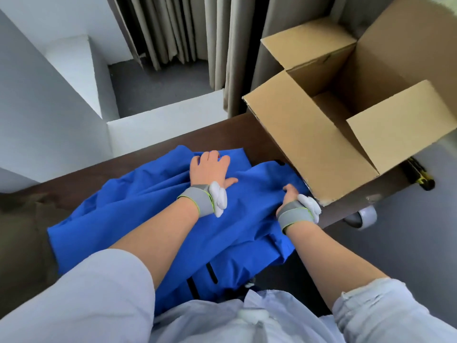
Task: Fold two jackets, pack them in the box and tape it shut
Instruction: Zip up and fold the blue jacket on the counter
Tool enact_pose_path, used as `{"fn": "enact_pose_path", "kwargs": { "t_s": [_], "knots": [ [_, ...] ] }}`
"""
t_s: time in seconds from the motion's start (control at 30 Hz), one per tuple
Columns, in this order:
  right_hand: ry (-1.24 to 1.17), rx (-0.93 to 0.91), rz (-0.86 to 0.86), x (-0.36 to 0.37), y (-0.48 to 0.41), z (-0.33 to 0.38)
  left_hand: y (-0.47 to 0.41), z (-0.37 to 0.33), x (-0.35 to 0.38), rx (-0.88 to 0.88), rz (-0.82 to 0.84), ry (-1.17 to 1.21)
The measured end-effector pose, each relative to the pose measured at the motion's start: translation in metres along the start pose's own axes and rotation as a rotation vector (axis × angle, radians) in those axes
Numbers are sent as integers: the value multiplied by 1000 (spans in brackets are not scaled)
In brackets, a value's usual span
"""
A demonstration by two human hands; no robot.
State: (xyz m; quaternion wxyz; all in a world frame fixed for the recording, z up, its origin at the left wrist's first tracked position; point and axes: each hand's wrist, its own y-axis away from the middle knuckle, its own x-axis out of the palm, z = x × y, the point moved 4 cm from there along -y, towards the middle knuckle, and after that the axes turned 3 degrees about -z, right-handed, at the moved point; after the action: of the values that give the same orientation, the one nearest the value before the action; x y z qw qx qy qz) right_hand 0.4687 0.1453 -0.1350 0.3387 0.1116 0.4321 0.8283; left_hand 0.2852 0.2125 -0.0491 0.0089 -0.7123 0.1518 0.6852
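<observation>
A blue jacket (138, 219) lies spread and creased on the dark brown table (222, 134). My left hand (210, 169) presses flat on its far part with straight fingers. My right hand (290, 193) grips a fold of the blue fabric at the jacket's right side, close to the box. The open cardboard box (309, 149) stands at the table's right end with its flaps up and nothing visible inside. An olive-brown garment (22, 231) lies at the table's left end, partly under the blue jacket.
A grey tape roll (366, 216) and a yellow-and-black tool (420, 177) lie at the table's right edge beside the box. Beige curtains (237, 45) hang behind the table. A white ledge (160, 122) and grey floor lie beyond the far edge.
</observation>
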Motion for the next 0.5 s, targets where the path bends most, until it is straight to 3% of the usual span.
{"fn": "enact_pose_path", "kwargs": {
  "t_s": [0.1, 0.2, 0.27, 0.37, 0.5],
  "knots": [
    [-145, 34, -50, -10, -16, -23, 19, 1, 3, -32, -261, -44],
    [-220, 85, 52, 1, 2, -22, 39, 0, 10, 32, -415, -86],
    [-240, 70, 134, 11, 20, -15, 42, 0, 19, 74, -370, -80],
    [-324, 95, 311, 23, 36, -18, 39, 0, 35, 23, -86, 8],
    [-522, 154, 307, 11, 45, -24, 34, -1, 26, 97, 25, 121]
  ]
}}
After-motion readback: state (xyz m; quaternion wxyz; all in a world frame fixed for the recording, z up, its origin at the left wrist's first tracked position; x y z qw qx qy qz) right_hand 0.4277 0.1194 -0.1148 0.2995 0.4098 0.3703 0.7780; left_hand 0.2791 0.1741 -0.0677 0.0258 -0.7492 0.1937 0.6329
